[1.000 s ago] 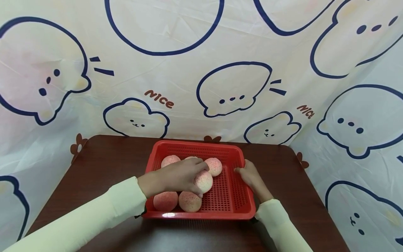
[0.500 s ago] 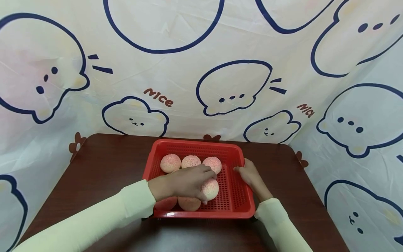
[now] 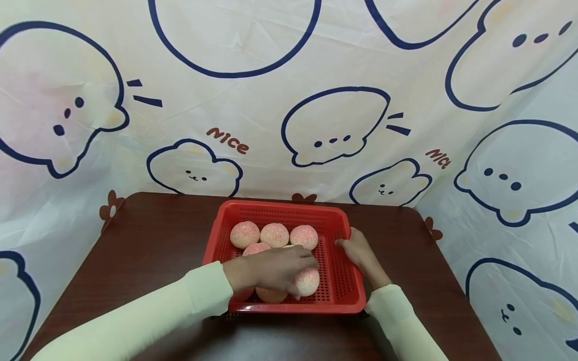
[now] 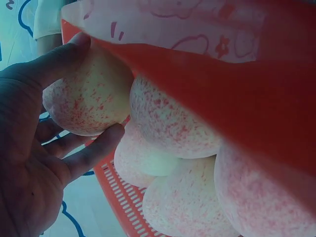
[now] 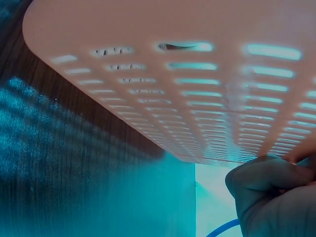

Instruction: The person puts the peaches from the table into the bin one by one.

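A red plastic basket (image 3: 316, 307) with slotted walls holds several pink-speckled peaches. Thumb and fingers of my left hand (image 3: 282, 268) curl round one peach (image 3: 308, 282) near the basket's front; the left wrist view shows this peach (image 4: 91, 94) beside another peach (image 4: 168, 118). Three peaches, left (image 3: 245, 234), middle (image 3: 274, 235) and right (image 3: 304, 236), form a back row. The left hand and forearm partly hide the peaches under them. My right hand (image 3: 360, 250) grips the basket's right rim, and in the right wrist view its curled fingers (image 5: 266, 177) are against the slotted wall (image 5: 123, 24).
The basket stands on a dark brown wooden table (image 3: 167, 235). Behind and beside the table hangs a white cloth (image 3: 262, 110) printed with blue cartoon outlines. Inside the basket, bare slotted floor (image 3: 331, 273) shows on the right.
My left hand has moved right and toward the basket's front with the peach, uncovering more of the back row. The right hand stays on the rim.
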The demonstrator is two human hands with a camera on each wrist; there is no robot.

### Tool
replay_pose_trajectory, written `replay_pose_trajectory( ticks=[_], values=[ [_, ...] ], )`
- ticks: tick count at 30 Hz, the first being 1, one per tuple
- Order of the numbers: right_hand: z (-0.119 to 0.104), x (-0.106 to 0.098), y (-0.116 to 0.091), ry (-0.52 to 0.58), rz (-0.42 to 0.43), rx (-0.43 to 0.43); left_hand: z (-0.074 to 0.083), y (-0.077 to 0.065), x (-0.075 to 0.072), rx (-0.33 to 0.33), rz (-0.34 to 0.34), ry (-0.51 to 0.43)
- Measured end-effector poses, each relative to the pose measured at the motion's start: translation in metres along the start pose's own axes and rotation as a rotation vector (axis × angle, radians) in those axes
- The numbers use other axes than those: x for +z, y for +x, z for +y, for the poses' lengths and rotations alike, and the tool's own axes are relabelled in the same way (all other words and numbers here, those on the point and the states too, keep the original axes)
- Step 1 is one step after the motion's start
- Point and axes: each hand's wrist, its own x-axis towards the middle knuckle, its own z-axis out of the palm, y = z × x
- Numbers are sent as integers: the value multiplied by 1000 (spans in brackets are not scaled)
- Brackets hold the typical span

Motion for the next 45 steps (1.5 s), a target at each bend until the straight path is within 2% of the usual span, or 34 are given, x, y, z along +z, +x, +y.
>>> replay_pose_trajectory(
  ticks=[6, 15, 22, 28, 32, 36, 45],
  values=[
    [1, 0, -1, 1, -14, 9, 2, 2, 4, 34, -28, 26],
    [1, 0, -1, 0, -5, -16, 5, 12, 10, 120, -71, 149],
    [-1, 0, -2, 17, -8, -14, 8, 17, 13, 109, -140, 171],
    [0, 0, -1, 3, -4, -15, 10, 18, 14, 98, -168, 171],
    [1, 0, -1, -2, -2, -11, 13, 18, 15, 85, -178, 204],
    [1, 0, -2, 3, -3, -2, 15, 20, 18, 84, -174, 262],
    [-1, -1, -3, -5, -5, -8, 15, 28, 26, 158, -98, 369]
  ],
)
